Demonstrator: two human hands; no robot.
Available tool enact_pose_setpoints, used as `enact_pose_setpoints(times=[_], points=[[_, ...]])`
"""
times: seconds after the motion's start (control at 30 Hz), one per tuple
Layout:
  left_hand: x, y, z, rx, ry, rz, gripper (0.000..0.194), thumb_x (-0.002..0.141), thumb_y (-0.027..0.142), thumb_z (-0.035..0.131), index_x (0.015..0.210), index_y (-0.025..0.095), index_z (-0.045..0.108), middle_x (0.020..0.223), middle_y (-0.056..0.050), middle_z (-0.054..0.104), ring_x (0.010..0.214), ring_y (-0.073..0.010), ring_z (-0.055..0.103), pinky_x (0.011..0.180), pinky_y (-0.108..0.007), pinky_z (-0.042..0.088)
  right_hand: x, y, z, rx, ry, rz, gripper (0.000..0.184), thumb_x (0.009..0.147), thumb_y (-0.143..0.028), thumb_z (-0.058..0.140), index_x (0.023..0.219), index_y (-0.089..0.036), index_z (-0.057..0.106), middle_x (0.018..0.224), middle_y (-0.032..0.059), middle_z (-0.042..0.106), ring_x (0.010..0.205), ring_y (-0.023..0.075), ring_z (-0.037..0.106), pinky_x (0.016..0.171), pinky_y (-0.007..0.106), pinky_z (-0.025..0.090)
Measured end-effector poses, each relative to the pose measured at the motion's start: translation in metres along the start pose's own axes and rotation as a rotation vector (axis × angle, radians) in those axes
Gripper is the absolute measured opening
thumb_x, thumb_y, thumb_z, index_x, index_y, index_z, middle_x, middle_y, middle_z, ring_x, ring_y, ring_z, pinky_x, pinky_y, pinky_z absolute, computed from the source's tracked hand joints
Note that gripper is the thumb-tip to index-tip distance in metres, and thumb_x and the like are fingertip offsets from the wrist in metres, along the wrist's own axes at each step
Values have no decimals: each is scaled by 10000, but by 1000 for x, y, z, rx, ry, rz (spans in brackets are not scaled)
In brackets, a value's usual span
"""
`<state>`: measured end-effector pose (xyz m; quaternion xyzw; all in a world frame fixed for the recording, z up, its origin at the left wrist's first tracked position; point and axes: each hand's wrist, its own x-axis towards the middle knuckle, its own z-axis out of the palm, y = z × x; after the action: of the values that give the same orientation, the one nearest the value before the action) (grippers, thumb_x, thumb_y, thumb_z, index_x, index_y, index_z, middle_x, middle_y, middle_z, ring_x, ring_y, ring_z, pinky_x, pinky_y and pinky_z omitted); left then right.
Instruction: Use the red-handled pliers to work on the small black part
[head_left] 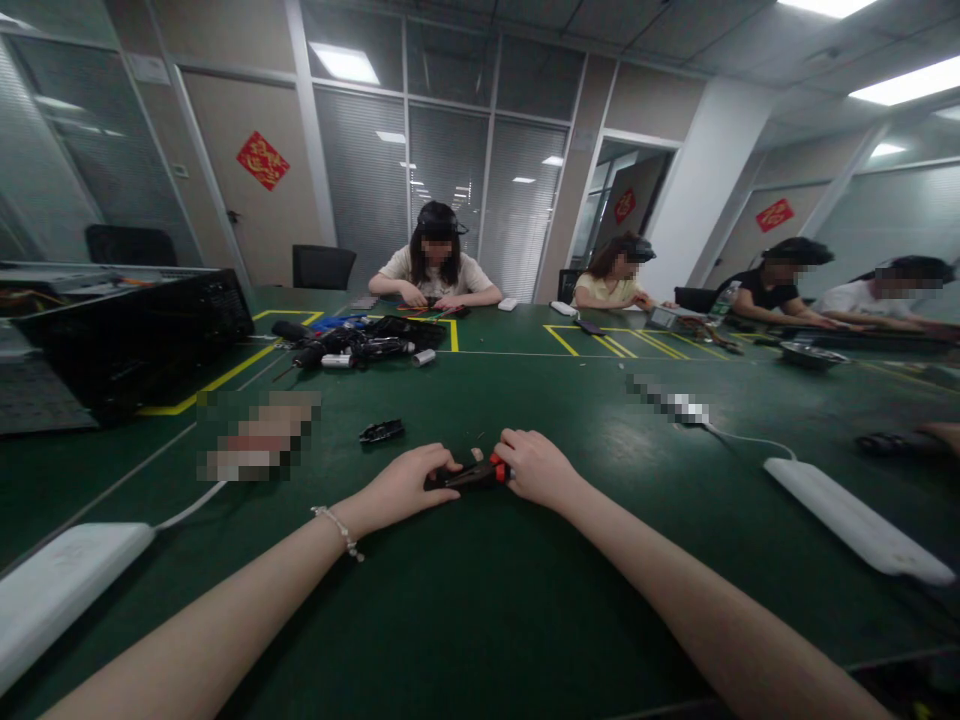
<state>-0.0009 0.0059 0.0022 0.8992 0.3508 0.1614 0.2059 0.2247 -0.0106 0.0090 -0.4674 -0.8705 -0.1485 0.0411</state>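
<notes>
My right hand [536,468] is closed around the red handles of pliers [480,474], whose dark jaws point left toward my other hand. My left hand [405,482], with a beaded bracelet on the wrist, pinches a small black part [435,480] between thumb and fingers at the jaw end. Where the jaws meet that part is too dark to make out. Just beyond the pliers lies a small pale scrap [477,455]. A separate black plastic piece [381,432] rests on the green table beyond my left hand.
A pile of black tools and cables [360,343] lies farther back on the table [480,610]. A black computer case [142,340] stands at the left. White power banks [855,520] with cables flank both sides. Several people sit around the table, one person [435,265] directly opposite.
</notes>
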Motion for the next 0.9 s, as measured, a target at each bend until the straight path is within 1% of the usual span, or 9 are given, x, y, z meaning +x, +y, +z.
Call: enact_pose_setpoints(times=[0.2, 0.37, 0.57, 0.9], points=[[1, -3, 2, 9, 2, -9, 237, 754, 359, 568, 921, 196, 528, 871, -8, 501, 728, -151, 500, 632, -245, 380, 0, 1, 0, -16, -16, 5, 207, 707, -198, 519, 904, -143, 555, 921, 70, 512, 785, 158, 487, 692, 268, 354], [1, -3, 3, 3, 10, 1, 238, 758, 365, 562, 926, 200, 528, 880, -10, 504, 736, -154, 497, 636, -247, 376, 0, 1, 2, -10, 4, -2, 204, 711, -199, 516, 904, -144, 553, 923, 68, 510, 786, 160, 485, 693, 269, 351], [0, -1, 0, -9, -2, -20, 242, 757, 368, 562, 933, 205, 531, 899, -13, 509, 741, -158, 500, 639, -251, 384, 0, 1, 3, -3, 9, -5, 202, 719, -200, 507, 906, -140, 551, 926, 71, 510, 783, 158, 485, 690, 266, 351], [0, -4, 2, -9, 14, 26, 237, 764, 363, 562, 939, 206, 532, 892, -7, 507, 717, -145, 499, 624, -240, 380, -1, 1, -1, -6, -13, 4, 214, 705, -188, 522, 912, -141, 554, 930, 72, 513, 785, 157, 486, 699, 267, 354]])
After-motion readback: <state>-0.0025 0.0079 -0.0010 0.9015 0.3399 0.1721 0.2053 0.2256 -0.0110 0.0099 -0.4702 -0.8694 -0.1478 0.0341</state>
